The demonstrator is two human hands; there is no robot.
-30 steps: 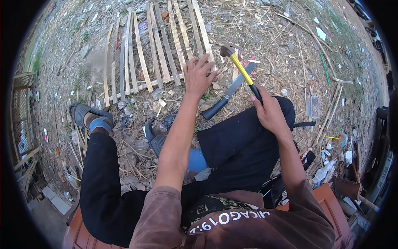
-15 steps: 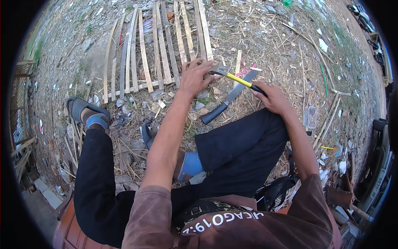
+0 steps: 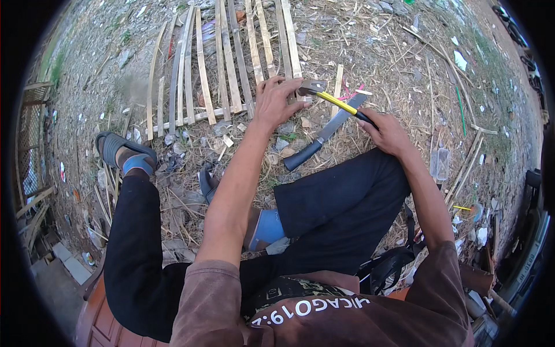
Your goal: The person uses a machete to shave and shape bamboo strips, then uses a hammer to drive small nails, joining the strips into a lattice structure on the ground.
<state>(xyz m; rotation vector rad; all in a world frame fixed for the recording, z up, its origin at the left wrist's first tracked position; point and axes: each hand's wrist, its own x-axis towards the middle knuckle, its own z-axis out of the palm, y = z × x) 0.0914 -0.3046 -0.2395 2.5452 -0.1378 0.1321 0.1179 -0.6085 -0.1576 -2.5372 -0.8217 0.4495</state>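
A claw hammer (image 3: 335, 102) with a yellow and black handle is held in my right hand (image 3: 388, 133), whose fingers wrap the black grip. The hammer's metal head hangs just right of my left hand's fingertips. My left hand (image 3: 278, 103) is closed over the lower end of a pale bamboo slat (image 3: 292, 40) at the right of a row of slats; thumb and forefinger lie on either side of it, and the fingers partly hide that end. Beneath the hammer a machete (image 3: 329, 128) with a black handle lies on the ground, its blade partly covered by the hammer's grip.
Several more slats (image 3: 203, 69) lie side by side across a crosswise strip (image 3: 199, 117). A short loose slat (image 3: 337, 87) lies beside the machete. Litter and wood chips cover the ground. A clear plastic container (image 3: 439, 163) and thin sticks (image 3: 466, 165) lie to the right.
The hammer head has shifted slightly up and right, away from my left fingers, showing more of the thumb. My left hand stays at the slat's end. The whole view has shifted a little.
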